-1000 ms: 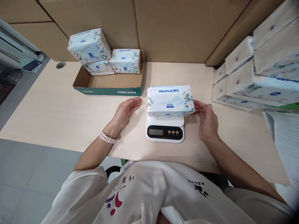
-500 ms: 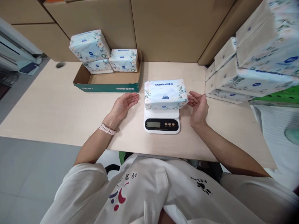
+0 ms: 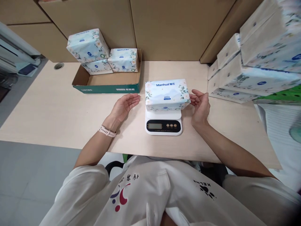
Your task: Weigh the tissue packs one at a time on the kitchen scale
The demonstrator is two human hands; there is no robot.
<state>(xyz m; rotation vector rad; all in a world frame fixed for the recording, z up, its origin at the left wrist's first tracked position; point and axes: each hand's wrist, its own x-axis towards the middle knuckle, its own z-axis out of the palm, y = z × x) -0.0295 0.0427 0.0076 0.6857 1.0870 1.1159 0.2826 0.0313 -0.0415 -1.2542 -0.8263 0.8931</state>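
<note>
A floral pack of tissues (image 3: 167, 94) marked "Manhua" rests on the white kitchen scale (image 3: 163, 115), whose small display and round buttons face me. My left hand (image 3: 124, 106) lies on the table left of the pack, palm turned inward, fingers stretched out and apart from it. On the other side my right hand (image 3: 199, 105) is held palm inward with its fingers loosely extended; its fingertips are close beside the pack, partly hidden by its right end. Whether they touch it I cannot tell. Neither hand grips anything.
Back left, a green-edged cardboard tray (image 3: 108, 89) holds three tissue packs (image 3: 88, 47), one stacked on another. More tissue packs (image 3: 261, 80) are piled at the right edge, by a green perforated surface (image 3: 279, 94). Large cardboard boxes (image 3: 169, 31) line the table's back.
The view has shifted slightly. Both hands, the tissue pack and the scale stay essentially where they were.
</note>
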